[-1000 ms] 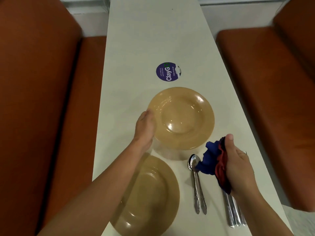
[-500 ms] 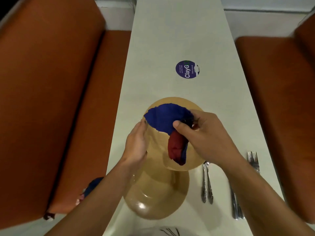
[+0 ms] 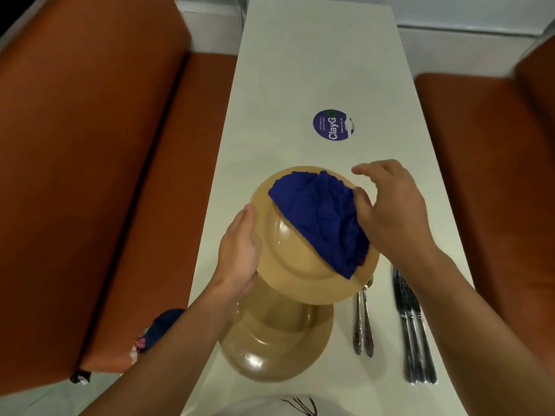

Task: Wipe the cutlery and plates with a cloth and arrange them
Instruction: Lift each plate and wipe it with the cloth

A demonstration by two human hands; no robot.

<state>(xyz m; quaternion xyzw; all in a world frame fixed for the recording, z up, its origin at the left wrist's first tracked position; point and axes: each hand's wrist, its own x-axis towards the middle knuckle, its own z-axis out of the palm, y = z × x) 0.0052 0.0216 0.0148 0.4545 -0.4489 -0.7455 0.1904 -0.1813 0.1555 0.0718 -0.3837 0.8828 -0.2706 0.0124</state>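
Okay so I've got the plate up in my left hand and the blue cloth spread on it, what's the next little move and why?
Probably sweep the right hand and blue cloth toward the near rim. The cloth covers only the far right half of the lifted plate; the near part is bare. The left hand grips its left rim, so it seems braced.

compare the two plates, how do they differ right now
The upper plate is lifted and tilted, gripped at its rim by the left hand; the lower plate lies flat on the table, untouched. The upper plate is half covered by the blue cloth, which the right hand presses on it; the lower plate is bare, with glare on its rim. The upper plate also overlaps the lower one's far side. Both are round, tan and glossy.
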